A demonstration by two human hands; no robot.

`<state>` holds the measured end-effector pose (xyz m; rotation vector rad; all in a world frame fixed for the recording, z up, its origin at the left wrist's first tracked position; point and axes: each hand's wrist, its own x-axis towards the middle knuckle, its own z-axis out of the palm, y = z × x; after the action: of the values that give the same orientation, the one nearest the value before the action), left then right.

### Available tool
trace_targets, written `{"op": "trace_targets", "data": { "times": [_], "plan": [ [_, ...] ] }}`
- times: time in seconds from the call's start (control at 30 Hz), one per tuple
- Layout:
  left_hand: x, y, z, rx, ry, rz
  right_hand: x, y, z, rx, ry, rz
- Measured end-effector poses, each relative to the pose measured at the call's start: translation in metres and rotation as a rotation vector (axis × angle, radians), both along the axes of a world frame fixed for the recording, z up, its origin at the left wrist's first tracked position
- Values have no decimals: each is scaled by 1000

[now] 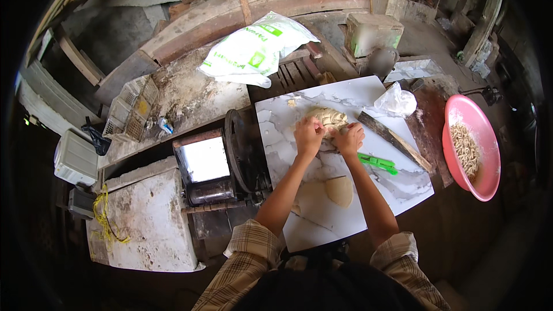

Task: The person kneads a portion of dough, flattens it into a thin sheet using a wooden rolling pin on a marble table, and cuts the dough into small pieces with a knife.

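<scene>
A lumpy, creased mass of pale dough [328,116] lies near the far side of a white marble-patterned board [276,150]. My left hand [309,134] has its fingers curled into the dough's near left edge. At the near right edge, my right hand [349,139] grips the same dough with bent fingers. Between my forearms rests a flat, smooth piece of dough [340,191]. To the right of my right hand lies a green utility knife [378,163]. Beyond it, a long dark wooden bar [396,141] slants across the board.
A pink basin [491,178] holding short floury strips stands at the right. A white plastic bag [395,100] sits at the board's far right corner. On the left are a roller machine with a wheel [235,150], a plastic crate [131,109] and a large white sack [256,49].
</scene>
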<state>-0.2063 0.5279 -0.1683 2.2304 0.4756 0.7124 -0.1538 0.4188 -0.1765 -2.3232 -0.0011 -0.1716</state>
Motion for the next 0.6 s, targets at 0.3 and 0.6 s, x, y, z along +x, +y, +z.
{"op": "trace_targets", "data": {
  "times": [0.3,0.6],
  "plan": [
    [-88,-39,-8,128,-108,-293,-46,-120,4,-425,-418,416],
    [-105,-77,-14,202,-1,-394,-68,-151,17,-504,-98,567]
  ]
}}
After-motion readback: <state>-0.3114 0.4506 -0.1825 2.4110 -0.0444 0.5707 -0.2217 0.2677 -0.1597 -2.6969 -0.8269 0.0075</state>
